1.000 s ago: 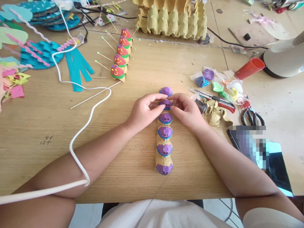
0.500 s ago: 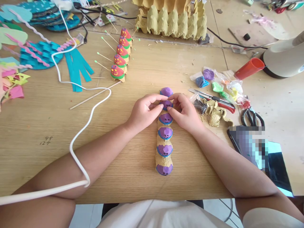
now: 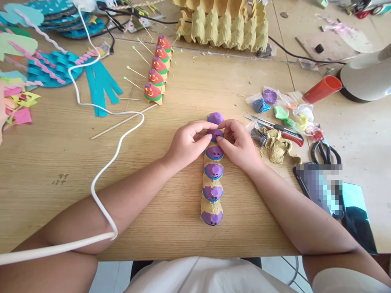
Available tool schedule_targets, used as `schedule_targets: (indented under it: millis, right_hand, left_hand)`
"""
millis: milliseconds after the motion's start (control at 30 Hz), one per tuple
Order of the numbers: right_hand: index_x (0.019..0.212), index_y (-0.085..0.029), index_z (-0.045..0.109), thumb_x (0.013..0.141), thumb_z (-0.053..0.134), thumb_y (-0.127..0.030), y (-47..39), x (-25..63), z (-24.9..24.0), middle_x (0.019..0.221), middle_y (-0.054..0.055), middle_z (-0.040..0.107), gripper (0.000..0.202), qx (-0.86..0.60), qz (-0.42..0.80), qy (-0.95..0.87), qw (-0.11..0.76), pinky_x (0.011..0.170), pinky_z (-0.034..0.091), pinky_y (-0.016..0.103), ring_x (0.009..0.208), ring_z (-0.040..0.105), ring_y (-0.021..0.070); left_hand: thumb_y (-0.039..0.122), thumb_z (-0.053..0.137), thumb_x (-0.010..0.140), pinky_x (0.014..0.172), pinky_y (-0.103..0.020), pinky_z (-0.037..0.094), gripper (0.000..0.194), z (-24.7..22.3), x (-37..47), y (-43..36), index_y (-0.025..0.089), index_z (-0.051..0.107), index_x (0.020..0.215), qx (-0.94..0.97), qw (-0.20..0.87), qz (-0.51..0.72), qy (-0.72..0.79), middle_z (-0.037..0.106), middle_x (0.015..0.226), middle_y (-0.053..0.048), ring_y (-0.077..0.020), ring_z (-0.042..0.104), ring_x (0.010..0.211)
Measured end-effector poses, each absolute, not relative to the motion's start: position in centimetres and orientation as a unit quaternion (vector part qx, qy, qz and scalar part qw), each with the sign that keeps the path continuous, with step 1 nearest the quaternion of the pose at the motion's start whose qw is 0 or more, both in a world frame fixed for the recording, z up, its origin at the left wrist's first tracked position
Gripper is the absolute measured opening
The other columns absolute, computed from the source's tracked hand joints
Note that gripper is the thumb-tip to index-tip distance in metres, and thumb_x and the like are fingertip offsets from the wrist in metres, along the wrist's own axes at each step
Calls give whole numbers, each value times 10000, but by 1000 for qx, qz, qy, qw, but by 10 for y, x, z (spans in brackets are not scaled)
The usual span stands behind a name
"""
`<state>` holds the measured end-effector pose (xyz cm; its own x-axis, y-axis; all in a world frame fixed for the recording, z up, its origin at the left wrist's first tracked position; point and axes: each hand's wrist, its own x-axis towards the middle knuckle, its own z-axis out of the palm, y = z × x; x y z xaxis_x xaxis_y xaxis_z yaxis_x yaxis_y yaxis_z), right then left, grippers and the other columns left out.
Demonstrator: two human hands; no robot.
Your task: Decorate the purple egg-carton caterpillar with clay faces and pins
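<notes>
A strip of egg carton cups [image 3: 213,183] lies lengthwise before me, its bumps covered with purple clay and edged in blue. Several cups carry small dark eyes and mouths. My left hand [image 3: 191,142] curls at the left side of the second cup from the far end, thumb and index finger on its purple clay. From the right, my right hand [image 3: 240,142] presses the same cup, its thumb below and index finger above. Both hands are closed around this cup, fingertips nearly meeting. Anything tiny under the fingertips is hidden.
At the far left of the strip stands a red-and-green egg carton caterpillar [image 3: 157,75]. Right lie a utility knife [image 3: 284,132], bagged clay [image 3: 261,105], carton scraps [image 3: 277,150], scissors [image 3: 325,153] and a phone [image 3: 317,191]. A white cable [image 3: 102,173] crosses my left forearm.
The whole view has shifted very slightly. Both hands keep the same place on the second cup, with hardly any finger movement visible.
</notes>
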<state>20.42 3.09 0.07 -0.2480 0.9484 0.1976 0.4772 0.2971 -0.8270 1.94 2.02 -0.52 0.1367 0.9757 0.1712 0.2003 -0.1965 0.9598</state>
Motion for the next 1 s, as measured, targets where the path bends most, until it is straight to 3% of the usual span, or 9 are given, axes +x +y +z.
schedule_targets:
  millis: [1000]
  right_hand:
    - [1023,-234,609,815,643,-175,31,201,0,862,11,520,219,-499,327,-714,366,744,422,347,861,512,200]
  left_hand:
    - [153,637,885,944,-315,615,297,-5,19,20,178,771,1149,623,430,460,464,784,1223,-81,-214,737,1130]
